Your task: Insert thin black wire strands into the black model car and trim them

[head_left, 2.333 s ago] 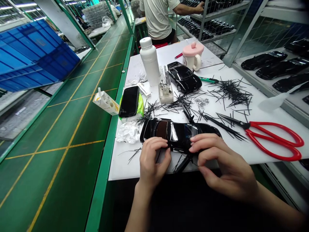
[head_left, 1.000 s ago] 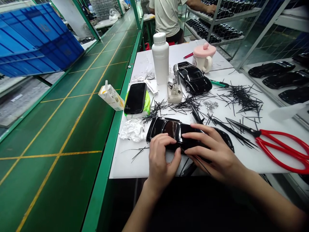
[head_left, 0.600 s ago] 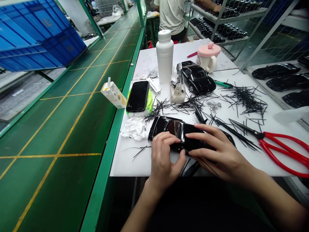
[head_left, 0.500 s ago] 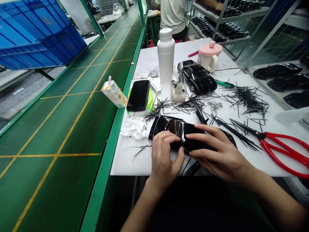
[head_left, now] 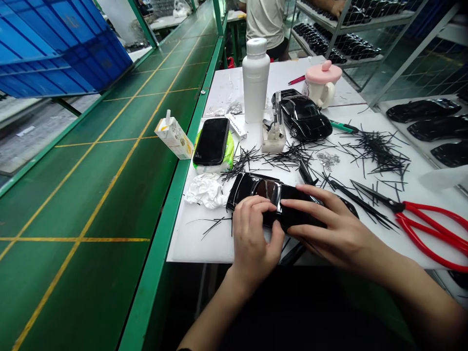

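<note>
A glossy black model car lies on the white tabletop in front of me. My left hand is curled over its near side, fingertips by the windscreen and thumb low against the body. Across the bonnet rests my right hand, its fingers extended along the car and pressing it; its thumb is hidden underneath. Whether a thin strip sits between the fingertips I cannot make out. Black thin strips lie scattered behind the car. To the right are red-handled scissors and black tweezers.
Behind stand a second black model car, a white bottle, a clear stand and a pink-lidded mug. On the left are a phone, crumpled tissue, a drink carton and a green conveyor. A person stands beyond.
The view has shifted slightly. Both hands stay on the model car in nearly the same pose; the left thumb has moved a little along its near side.
</note>
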`<action>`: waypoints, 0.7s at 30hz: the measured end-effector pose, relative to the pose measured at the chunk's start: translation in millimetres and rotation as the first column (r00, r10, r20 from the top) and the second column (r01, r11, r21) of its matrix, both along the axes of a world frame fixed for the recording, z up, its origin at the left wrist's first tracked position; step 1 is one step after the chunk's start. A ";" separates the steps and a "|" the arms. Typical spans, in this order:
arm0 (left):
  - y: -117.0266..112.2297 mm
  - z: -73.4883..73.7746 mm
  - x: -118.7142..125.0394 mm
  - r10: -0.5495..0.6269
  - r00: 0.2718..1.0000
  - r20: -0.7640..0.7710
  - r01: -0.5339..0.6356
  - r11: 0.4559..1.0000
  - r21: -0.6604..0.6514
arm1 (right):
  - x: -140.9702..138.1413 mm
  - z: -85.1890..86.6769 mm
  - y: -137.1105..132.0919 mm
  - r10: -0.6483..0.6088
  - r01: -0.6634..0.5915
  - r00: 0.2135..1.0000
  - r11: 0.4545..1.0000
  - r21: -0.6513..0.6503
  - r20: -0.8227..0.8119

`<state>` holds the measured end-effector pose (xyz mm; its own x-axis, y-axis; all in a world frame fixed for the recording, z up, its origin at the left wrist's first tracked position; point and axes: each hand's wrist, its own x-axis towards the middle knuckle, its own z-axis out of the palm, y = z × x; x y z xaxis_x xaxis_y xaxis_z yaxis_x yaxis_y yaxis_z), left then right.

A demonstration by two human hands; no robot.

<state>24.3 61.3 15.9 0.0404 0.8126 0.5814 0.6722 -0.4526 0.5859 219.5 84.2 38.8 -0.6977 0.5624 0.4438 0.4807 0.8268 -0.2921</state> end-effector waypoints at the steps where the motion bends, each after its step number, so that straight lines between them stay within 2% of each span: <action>1: -0.2 -0.3 0.3 0.004 1.000 -0.002 -0.004 1.000 -0.001 | 0.7 0.4 0.6 0.005 -0.005 1.000 1.000 0.002 0.010; 8: -1.3 -1.5 -0.7 -0.018 1.000 0.002 0.018 1.000 -0.009 | 2.9 2.0 2.1 0.029 -0.029 0.998 1.000 -0.005 0.063; 21: -2.0 -2.2 -2.6 -0.041 0.999 0.011 0.041 0.999 0.006 | 8.1 3.4 4.2 0.039 -0.039 0.999 0.999 -0.018 0.025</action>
